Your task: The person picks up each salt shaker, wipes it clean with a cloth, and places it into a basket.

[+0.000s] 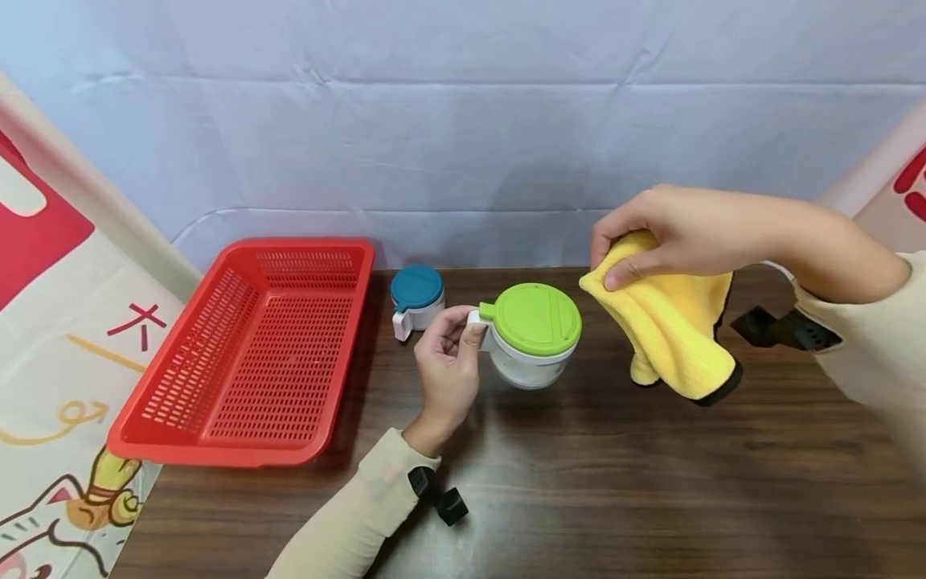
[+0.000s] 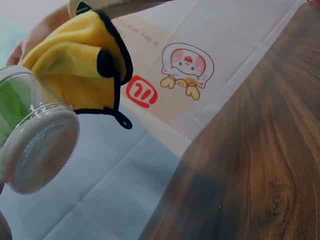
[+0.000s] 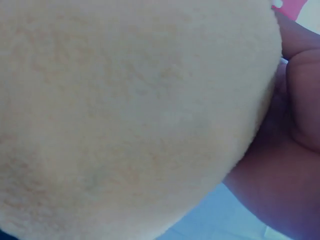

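– What's nearest?
– The left hand (image 1: pixel 450 362). Its thumb and fingers pinch the handle of a green-lidded jar (image 1: pixel 536 331).
– Which way does the jar point?
– Handle to the left, toward that hand. Its long axis is close to upright, lid up, and the left wrist view shows the base lifted off the wooden table (image 1: pixel 579 490).
– And the right hand (image 1: pixel 669 232)?
– To the jar's right, thumb and fingers closed on a yellow cloth (image 1: pixel 661 322). The cloth hangs near the jar, its length slanting down to the right.
– Farther off?
– At left a red basket (image 1: pixel 278 362), long axis running away from the person. Just right of it stands a blue-lidded jar (image 1: pixel 418 291), handle toward the person, near the pale wall sheet (image 1: pixel 448 145).
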Demonstrator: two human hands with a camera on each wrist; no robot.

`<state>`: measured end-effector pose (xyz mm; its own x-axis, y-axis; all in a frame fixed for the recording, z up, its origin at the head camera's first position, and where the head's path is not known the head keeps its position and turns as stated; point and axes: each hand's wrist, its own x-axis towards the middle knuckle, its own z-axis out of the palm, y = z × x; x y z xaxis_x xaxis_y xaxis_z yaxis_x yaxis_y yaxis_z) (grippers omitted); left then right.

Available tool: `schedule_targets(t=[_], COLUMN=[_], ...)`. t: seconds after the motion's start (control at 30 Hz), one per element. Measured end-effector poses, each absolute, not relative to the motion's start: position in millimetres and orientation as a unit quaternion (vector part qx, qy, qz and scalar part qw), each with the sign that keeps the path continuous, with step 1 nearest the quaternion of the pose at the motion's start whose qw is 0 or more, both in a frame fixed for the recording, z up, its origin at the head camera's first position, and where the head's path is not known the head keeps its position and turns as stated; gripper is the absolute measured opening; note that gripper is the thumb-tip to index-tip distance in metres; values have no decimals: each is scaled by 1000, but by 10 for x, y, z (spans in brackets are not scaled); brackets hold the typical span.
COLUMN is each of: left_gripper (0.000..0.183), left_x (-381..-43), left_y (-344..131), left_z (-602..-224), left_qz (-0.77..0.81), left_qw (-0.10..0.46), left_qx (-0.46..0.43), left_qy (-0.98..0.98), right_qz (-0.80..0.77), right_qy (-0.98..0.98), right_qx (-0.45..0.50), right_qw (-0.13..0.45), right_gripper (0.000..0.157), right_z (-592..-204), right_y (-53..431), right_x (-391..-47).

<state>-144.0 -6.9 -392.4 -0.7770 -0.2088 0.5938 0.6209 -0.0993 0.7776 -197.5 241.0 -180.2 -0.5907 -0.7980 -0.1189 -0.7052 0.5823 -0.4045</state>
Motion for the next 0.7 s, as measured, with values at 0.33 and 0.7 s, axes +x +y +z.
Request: schedule_targets(t=[0.33,0.7], left_gripper=[13,14], left_x=[-1443,-1438], left_y=[-63,-46], left_z=[-3919,-3931], left_qz=[-717,-720], left_qw=[285,278], left_qx=[-170,-171], left_qy=[-613,-613], right_qz=[-182,-168], right_qy=[837,830], right_qx=[-485,-503], right_qw=[174,170], right_gripper=[6,7], right_z=[-1809,-1795], right_y=[2318,2108], right_x=[-1751,-1704])
